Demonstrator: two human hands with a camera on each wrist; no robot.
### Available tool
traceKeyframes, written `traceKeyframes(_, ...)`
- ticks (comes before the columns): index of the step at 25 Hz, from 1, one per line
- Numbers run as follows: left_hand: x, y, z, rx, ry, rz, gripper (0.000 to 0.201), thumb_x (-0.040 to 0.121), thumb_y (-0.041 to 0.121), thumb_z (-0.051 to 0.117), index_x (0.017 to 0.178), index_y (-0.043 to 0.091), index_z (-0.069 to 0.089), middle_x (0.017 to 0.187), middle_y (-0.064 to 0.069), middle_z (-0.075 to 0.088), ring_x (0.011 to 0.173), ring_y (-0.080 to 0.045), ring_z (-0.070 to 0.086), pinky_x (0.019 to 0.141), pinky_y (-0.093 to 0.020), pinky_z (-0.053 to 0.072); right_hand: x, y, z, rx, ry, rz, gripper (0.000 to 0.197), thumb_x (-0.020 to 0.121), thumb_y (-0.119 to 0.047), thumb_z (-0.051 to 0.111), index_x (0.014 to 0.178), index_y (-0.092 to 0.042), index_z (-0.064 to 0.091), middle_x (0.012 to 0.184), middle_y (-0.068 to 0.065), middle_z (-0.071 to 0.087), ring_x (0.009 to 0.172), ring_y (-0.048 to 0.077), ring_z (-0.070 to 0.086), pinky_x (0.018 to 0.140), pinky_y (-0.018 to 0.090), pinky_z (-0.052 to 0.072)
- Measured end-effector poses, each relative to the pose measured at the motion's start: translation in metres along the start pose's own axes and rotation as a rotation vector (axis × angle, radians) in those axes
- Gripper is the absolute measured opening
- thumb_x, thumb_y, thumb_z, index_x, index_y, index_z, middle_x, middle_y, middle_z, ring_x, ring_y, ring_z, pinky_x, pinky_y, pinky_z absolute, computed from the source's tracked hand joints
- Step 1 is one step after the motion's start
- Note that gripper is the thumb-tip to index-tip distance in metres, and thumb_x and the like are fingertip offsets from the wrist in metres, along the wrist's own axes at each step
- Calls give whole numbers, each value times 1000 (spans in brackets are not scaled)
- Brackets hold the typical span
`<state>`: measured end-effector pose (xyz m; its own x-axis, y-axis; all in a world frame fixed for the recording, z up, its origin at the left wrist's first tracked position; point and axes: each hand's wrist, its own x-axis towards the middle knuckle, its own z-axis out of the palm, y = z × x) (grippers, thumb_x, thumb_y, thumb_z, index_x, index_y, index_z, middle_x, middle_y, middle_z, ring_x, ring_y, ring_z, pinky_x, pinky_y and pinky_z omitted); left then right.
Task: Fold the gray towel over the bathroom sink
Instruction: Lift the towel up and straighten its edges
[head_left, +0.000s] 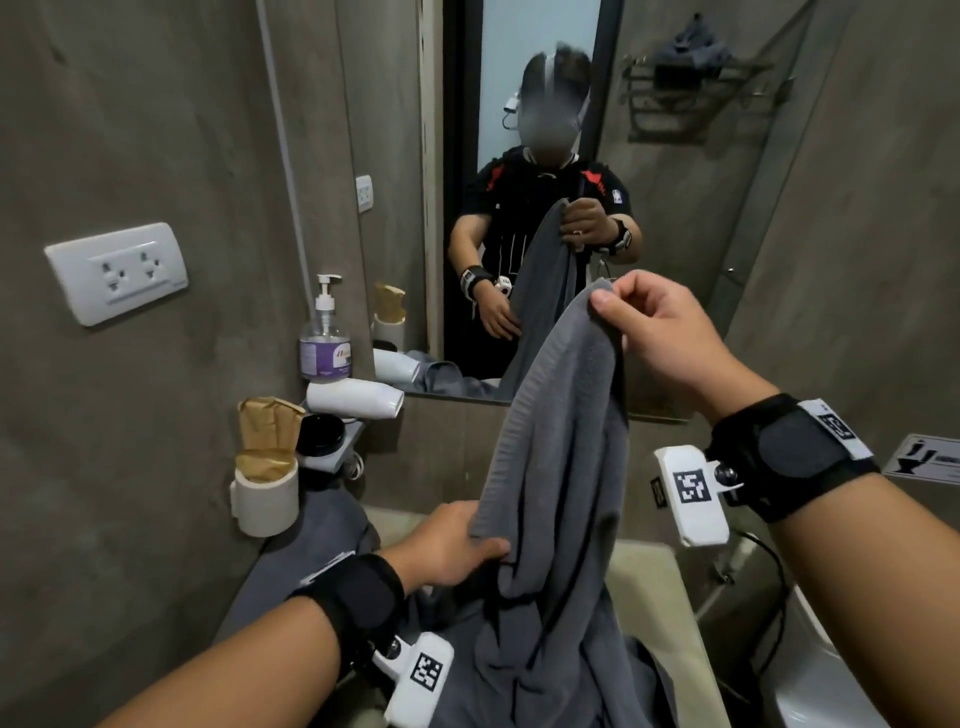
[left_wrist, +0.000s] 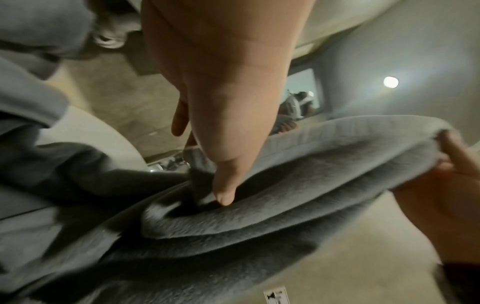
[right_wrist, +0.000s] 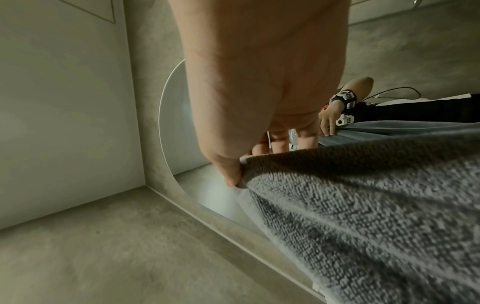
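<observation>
Head view: right hand (head_left: 670, 332) pinching gray towel (head_left: 561, 467) corner at upper centre, lifting it to hang straight above sink (head_left: 649, 587); left hand (head_left: 452, 545) gripping an edge lower down, centre.
Left wrist view: thumb pressing into a fold, likely seeking the second corner.
Right wrist view: thumb clamping the hem, centre.

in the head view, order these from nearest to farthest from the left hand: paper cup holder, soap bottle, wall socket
From the left hand, which holds the towel low:
1. Paper cup holder, just to its left on the counter edge.
2. Soap bottle, further back by the mirror.
3. Wall socket, high on the left wall.
</observation>
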<state>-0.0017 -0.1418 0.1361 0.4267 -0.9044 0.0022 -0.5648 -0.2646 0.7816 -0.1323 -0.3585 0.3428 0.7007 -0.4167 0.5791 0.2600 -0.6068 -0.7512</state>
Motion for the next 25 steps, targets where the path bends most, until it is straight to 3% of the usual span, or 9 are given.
traceKeyframes(6, 11, 10, -100, -282, 356, -65, 12, 90, 4, 69, 101, 10, 72, 101, -17, 76, 95, -32, 71, 92, -48, 53, 10, 20, -52, 5, 206, 56, 19, 93, -34, 67, 76, -27, 62, 64, -13, 58, 52, 0, 48, 48, 15, 40)
traceKeyframes(8, 14, 37, -149, -442, 449, -20, 16, 93, 6, 65, 108, 7, 72, 107, -18, 75, 96, -29, 69, 93, -46, 54, 10, 25, -72, -5, 246, 81, 17, 92, -34, 70, 79, -24, 64, 64, -14, 62, 54, -1, 52, 49, 13, 41)
traceKeyframes(10, 22, 75, -194, -532, 524, 87, 13, 97, 9, 61, 103, 6, 72, 101, -14, 76, 88, -23, 69, 82, -33, 57, 14, 19, -85, 14, 265, 89, 15, 89, -33, 73, 80, -23, 68, 68, -13, 67, 59, -1, 56, 53, 13, 45)
traceKeyframes(13, 34, 150, -260, -533, 607, 271, 21, 100, 19, 59, 88, 12, 75, 82, 1, 76, 72, -9, 68, 64, -19, 54, 40, -15, -107, 113, 289, 44, 12, 82, -35, 77, 82, -23, 75, 77, -7, 74, 67, 4, 64, 57, 18, 51)
traceKeyframes(16, 35, 227, -315, -414, 685, 459, 26, 99, 30, 59, 81, 21, 76, 69, 12, 72, 55, 3, 61, 49, -13, 46, 75, -65, -131, 173, 316, -48, 10, 87, -27, 75, 78, -22, 74, 73, -7, 72, 61, 3, 62, 54, 18, 50)
traceKeyframes(19, 30, 288, -355, -205, 825, 542, 24, 95, 40, 60, 80, 31, 77, 73, 15, 72, 64, 1, 61, 60, -19, 51, 101, -113, -151, 138, 373, -124, 19, 90, -20, 73, 73, -21, 64, 63, -9, 65, 51, 1, 53, 48, 16, 45)
traceKeyframes(21, 28, 312, -375, 36, 942, 503, 28, 91, 49, 59, 86, 28, 77, 83, 8, 75, 76, -8, 65, 75, -31, 53, 114, -140, -162, 103, 411, -150, 21, 92, -17, 70, 75, -18, 58, 58, -9, 62, 42, -1, 49, 40, 14, 41)
traceKeyframes(23, 29, 326, -383, 248, 1007, 348, 35, 93, 50, 54, 89, 21, 74, 71, 2, 74, 56, -9, 65, 53, -25, 51, 125, -159, -166, 83, 394, -86, 23, 96, -21, 65, 77, -18, 52, 63, -1, 59, 35, 1, 48, 36, 14, 38)
traceKeyframes(25, 36, 329, -373, 121, 923, 202, 31, 101, 35, 49, 84, 15, 66, 56, -1, 64, 37, -7, 60, 35, -15, 35, 128, -165, -164, 193, 306, 72, 20, 102, -25, 56, 85, -17, 48, 74, 7, 57, 39, 9, 60, 36, 17, 44)
